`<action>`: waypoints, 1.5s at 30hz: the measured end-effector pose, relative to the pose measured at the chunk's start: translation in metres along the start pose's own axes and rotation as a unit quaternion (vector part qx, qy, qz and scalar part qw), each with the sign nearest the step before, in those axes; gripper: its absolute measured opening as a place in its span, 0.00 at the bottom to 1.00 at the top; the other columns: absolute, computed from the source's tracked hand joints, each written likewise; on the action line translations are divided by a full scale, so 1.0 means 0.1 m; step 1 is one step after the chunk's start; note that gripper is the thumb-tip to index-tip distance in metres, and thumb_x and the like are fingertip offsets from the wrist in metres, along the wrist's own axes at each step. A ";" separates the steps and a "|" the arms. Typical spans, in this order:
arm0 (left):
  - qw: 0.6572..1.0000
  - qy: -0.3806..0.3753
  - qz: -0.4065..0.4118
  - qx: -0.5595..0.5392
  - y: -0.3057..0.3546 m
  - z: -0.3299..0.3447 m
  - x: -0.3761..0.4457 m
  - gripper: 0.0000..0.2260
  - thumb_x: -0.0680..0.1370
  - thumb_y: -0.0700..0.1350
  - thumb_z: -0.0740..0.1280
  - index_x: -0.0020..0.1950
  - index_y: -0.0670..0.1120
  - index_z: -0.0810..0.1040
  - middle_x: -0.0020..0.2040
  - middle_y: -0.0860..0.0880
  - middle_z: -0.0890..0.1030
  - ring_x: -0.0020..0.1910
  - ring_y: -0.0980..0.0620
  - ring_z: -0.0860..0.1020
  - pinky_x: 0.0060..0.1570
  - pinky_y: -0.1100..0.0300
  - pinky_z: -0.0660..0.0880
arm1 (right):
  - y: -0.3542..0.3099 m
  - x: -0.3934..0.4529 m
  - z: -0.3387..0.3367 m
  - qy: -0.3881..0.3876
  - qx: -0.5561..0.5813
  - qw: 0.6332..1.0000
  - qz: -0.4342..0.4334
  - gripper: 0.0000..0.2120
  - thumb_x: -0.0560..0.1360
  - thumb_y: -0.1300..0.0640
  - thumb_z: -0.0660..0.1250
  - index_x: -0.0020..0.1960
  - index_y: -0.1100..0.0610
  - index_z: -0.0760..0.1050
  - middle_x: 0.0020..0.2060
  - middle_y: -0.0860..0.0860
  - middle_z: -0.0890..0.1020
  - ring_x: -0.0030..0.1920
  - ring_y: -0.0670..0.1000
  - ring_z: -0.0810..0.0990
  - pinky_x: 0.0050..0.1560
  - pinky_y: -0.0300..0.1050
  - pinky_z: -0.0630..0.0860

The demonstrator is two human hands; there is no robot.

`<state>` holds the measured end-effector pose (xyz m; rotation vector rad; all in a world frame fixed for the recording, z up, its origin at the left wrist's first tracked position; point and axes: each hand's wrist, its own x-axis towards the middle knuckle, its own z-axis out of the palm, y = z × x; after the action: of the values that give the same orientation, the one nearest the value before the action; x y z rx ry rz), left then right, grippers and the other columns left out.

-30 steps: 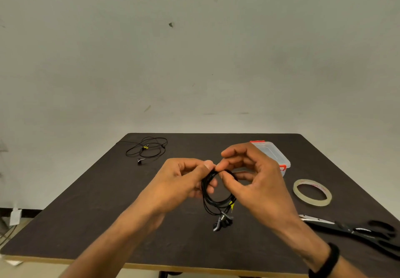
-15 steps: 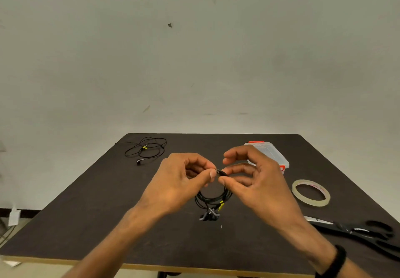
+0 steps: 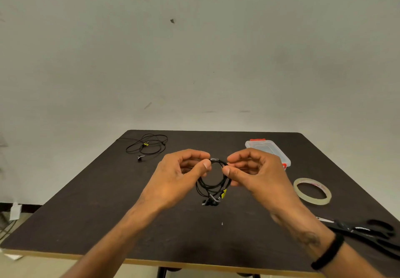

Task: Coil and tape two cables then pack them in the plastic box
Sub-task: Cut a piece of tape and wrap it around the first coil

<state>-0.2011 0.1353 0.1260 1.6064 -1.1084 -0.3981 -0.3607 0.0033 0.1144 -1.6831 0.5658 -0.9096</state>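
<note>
Both my hands are up over the middle of the counter (image 3: 91, 217), pinching the same coiled cable (image 3: 213, 182) between them. My left hand (image 3: 179, 178) has its thumb and curled fingers closed on the top left of the loop; my right hand (image 3: 257, 175) pinches the top right of it in the same way, thumb against fingertips. Between the two pinches, at the very top of the loop, a small strip of clear tape (image 3: 214, 159) is wrapped round the strands. The coil hangs down from my fingers, with a yellow tag (image 3: 224, 193) on its lower right and the earbuds (image 3: 209, 201) dangling at the bottom, just above the counter or touching it; I cannot tell which. A black band (image 3: 329, 251) sits on my right wrist.

Behind my right hand, toward the far right corner, stands the plastic box (image 3: 267, 150), clear with red clips, its lid on. Near the right edge lies a roll of clear tape (image 3: 312, 190), flat on the counter. Closer to me along that same edge lie black-handled scissors (image 3: 365, 232), partly hidden by my right forearm. Toward the far left corner, well apart from my hands, a second cable (image 3: 148, 146) lies loose and uncoiled, also with a yellow tag.
</note>
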 end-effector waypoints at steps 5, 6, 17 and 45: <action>0.995 -0.010 -0.076 -0.067 -0.12 -0.01 -0.04 0.09 0.83 0.51 0.66 0.61 0.52 0.83 0.50 0.52 0.89 0.50 0.56 0.86 0.57 0.52 0.83 | 0.06 0.04 -0.02 0.017 0.029 0.999 0.024 0.09 0.71 0.65 0.81 0.49 0.58 0.85 0.39 0.52 0.89 0.41 0.49 0.88 0.42 0.43 0.85; 0.994 -0.012 -0.085 -0.070 -0.15 -0.01 -0.05 0.09 0.83 0.50 0.67 0.61 0.52 0.83 0.49 0.52 0.89 0.49 0.56 0.86 0.56 0.52 0.84 | 0.07 0.04 -0.02 0.019 0.038 0.999 0.033 0.08 0.71 0.65 0.80 0.49 0.59 0.85 0.39 0.52 0.88 0.40 0.48 0.88 0.42 0.44 0.86; 0.987 0.025 -0.158 -0.028 -0.54 -0.37 -0.26 0.08 0.84 0.39 0.66 0.60 0.45 0.83 0.46 0.45 0.89 0.46 0.50 0.88 0.46 0.56 0.85 | 0.44 0.12 0.60 -0.035 0.136 0.974 0.175 0.10 0.73 0.68 0.78 0.52 0.67 0.82 0.44 0.63 0.87 0.42 0.54 0.87 0.43 0.47 0.87; 0.926 0.156 -0.207 0.276 -1.90 -1.58 0.23 0.09 0.81 0.47 0.68 0.57 0.50 0.86 0.43 0.51 0.83 0.49 0.49 0.83 0.50 0.63 0.73 | 1.11 0.94 2.34 -0.120 -0.294 0.947 -0.050 0.02 0.78 0.56 0.73 0.46 0.52 0.83 0.37 0.44 0.83 0.39 0.43 0.81 0.45 0.42 0.81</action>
<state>0.0125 0.2028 0.0183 2.3240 -0.6551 -0.0870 -0.1088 0.0362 0.0082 -2.3422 0.6256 -0.6180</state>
